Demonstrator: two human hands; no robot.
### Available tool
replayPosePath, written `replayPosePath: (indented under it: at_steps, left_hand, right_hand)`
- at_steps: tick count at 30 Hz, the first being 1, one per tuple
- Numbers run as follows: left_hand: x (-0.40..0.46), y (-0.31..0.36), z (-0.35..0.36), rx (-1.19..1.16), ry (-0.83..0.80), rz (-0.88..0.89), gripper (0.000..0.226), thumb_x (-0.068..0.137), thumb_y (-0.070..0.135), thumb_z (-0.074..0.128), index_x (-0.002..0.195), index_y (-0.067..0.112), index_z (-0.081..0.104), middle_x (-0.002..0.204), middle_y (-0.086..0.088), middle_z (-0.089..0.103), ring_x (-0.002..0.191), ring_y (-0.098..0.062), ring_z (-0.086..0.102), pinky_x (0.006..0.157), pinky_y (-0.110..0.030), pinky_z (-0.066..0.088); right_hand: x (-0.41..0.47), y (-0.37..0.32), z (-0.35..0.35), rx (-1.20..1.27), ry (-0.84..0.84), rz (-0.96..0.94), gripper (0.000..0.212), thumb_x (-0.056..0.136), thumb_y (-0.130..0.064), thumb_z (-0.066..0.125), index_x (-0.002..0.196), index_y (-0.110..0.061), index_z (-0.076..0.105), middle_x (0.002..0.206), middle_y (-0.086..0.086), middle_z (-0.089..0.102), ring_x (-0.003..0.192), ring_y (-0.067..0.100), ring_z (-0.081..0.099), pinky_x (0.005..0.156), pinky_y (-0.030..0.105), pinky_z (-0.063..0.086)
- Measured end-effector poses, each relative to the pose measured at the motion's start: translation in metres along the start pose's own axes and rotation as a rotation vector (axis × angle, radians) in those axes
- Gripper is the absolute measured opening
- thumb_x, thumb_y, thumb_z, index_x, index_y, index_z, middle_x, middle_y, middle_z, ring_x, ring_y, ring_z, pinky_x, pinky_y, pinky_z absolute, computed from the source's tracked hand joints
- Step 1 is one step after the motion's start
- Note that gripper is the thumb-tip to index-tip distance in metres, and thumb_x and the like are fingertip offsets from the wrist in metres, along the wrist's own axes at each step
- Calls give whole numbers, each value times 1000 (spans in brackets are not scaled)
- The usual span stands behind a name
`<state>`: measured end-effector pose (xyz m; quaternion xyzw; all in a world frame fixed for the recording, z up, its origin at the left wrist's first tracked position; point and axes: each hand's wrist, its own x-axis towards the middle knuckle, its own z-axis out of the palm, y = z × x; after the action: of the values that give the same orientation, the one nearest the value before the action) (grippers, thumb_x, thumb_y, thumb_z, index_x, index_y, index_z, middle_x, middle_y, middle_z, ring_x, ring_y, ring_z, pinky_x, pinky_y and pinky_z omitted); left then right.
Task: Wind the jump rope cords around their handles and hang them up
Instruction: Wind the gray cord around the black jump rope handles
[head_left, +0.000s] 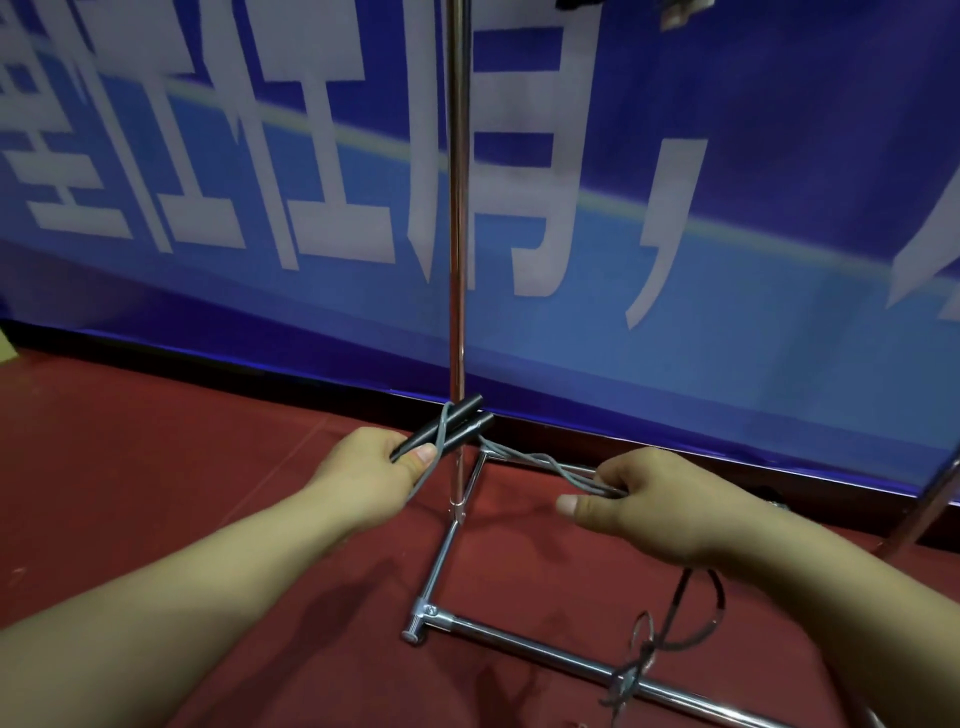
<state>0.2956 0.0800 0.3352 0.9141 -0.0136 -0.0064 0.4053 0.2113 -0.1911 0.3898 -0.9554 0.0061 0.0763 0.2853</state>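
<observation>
Left hand (371, 470) grips the near ends of the two black handles (447, 428), thumb pressed on top, the pair held side by side out in front of the knuckles. Their long axis runs up and away from that hand, free ends pointing up-right toward the chrome pole (458, 208) of the rack, right at it from this angle. One grey loop already crosses the handles just beyond the thumb.

Right hand (649, 506) has its fingers curled round a bunch of grey cord (540, 467), thumb sticking out free to the side. The strands run taut-ish from those fingers across to the handle tips, twisted over one another on the way. Below the right wrist the slack cord tail (654, 649) dangles in curls and drapes over the rack's base bar (545, 649) on the red floor (156, 467).

Here's the worry: that tail looks snagged round the base bar, so a hard pull from the right hand could catch and jerk the wrap loose. The single turn is thin too; if tension drops it may slide off the free ends. And with the tips so near the pole, a wide winding sweep could loop cord round the pole instead.
</observation>
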Motion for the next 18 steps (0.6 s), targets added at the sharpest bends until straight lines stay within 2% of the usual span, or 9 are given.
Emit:
replayPosePath:
  at_steps: [2, 4, 7, 9, 12, 15, 18]
  left_hand:
    - [-1, 1, 0, 38, -2, 7, 45, 95, 48, 60, 63, 17, 59, 57, 4, 57, 58, -21, 52, 63, -31, 42]
    - [-2, 1, -2, 88, -13, 11, 44, 96, 49, 59, 68, 15, 61, 59, 3, 58, 59, -21, 53, 63, -32, 43]
    - [-4, 2, -4, 156, -22, 15, 45, 96, 49, 58, 69, 13, 60, 61, 1, 58, 61, -22, 54, 63, -34, 46]
    - [-4, 4, -5, 200, -24, 13, 46, 97, 50, 57, 69, 14, 59, 62, 0, 58, 62, -23, 55, 62, -33, 43]
    - [-7, 8, -6, 269, -26, 9, 45, 96, 51, 56, 69, 14, 59, 64, 0, 59, 67, -27, 59, 62, -32, 42]
    - [-12, 13, -3, 319, -52, 11, 44, 96, 50, 57, 69, 15, 59, 66, 0, 60, 76, -30, 64, 64, -32, 44]
    - [-16, 15, 0, 389, -118, 16, 45, 96, 50, 57, 66, 16, 58, 65, 0, 62, 71, -26, 63, 63, -32, 43]
  right_hand:
    - [-1, -1, 0, -59, 3, -13, 54, 87, -62, 61, 78, -9, 64, 60, -5, 50, 53, 10, 45, 53, 24, 38]
    - [-1, -1, 1, -111, 32, -44, 45, 94, -57, 54, 81, -15, 66, 69, -7, 61, 63, 9, 55, 59, 24, 43]
    - [-2, 2, 0, -154, 106, -93, 22, 96, -51, 53, 107, -33, 60, 98, -9, 66, 87, 12, 59, 76, 27, 45]
    - [-3, 4, 1, -227, 91, -128, 24, 91, -51, 60, 111, -38, 53, 91, -13, 58, 84, 11, 56, 75, 26, 44]
    - [-3, 4, 6, -277, 77, -171, 19, 87, -51, 67, 91, -37, 54, 76, -15, 51, 71, 1, 50, 63, 21, 39]
    - [-3, 2, 5, -268, 142, -227, 22, 91, -49, 62, 78, -32, 57, 72, -15, 55, 67, -2, 49, 58, 16, 34]
    - [-6, 0, 6, -228, 191, -274, 24, 96, -47, 56, 87, -26, 62, 73, -9, 61, 69, 6, 55, 61, 27, 40]
